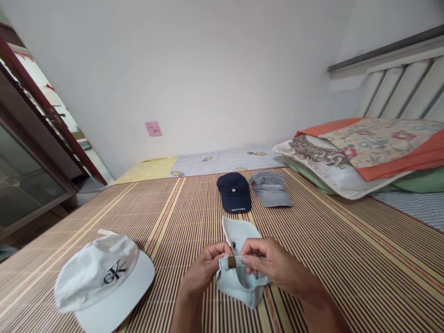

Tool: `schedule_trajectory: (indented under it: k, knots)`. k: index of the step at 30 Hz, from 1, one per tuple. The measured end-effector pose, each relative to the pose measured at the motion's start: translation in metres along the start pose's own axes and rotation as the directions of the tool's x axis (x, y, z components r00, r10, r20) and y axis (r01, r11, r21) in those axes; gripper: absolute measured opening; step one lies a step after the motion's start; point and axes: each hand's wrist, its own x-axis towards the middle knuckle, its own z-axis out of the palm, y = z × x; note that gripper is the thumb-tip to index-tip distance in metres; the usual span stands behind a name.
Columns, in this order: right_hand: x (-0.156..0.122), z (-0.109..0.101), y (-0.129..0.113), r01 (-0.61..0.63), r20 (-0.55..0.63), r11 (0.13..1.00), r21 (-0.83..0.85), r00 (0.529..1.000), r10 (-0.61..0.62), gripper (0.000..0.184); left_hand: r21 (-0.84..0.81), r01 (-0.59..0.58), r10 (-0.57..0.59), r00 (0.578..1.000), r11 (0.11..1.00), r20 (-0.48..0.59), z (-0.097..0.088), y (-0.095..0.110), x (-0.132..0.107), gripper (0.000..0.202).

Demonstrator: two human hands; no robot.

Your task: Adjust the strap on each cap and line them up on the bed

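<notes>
Between my hands is a pale blue baseball cap (pixel 239 289), its brim pointing away from me and its back strap towards me. My left hand (pixel 204 266) pinches the strap's left end, beside a small brown tab (pixel 231 262). My right hand (pixel 268 259) has thumb and fingers closed on the strap's right part. The inside of the cap shows partly below the strap. A white cap (pixel 104 277) with dark letters lies at the left. Beyond the pale blue cap sit a navy cap (pixel 234 190) and a grey cap (pixel 270 188), side by side.
The caps rest on a striped bamboo mat (pixel 166 273). Pillows (pixel 336 159) with an orange-edged floral cover (pixel 388 138) are stacked at the far right, below a radiator (pixel 405 88). A pink note (pixel 153 129) sticks to the wall. A door (pixel 45 106) stands at the left.
</notes>
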Motion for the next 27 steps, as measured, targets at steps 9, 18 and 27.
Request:
schedule_trajectory:
  k: [9,18,27]
  knots:
    - [0.001,0.002,-0.004,0.0,0.028,1.0,0.031,1.0,0.0,0.03,0.061,0.036,-0.035,0.999,0.997,-0.013,-0.002,0.0,0.002,0.045]
    - [-0.009,-0.021,0.008,-0.044,0.04,0.992,0.115,0.998,0.039,0.049,-0.002,0.05,-0.05,0.996,0.999,-0.079,-0.002,0.005,-0.003,0.043]
    - [-0.007,-0.024,0.019,-0.084,0.074,0.99,0.116,0.994,0.076,0.034,-0.048,0.05,-0.056,0.992,0.998,-0.117,-0.004,0.003,-0.001,0.04]
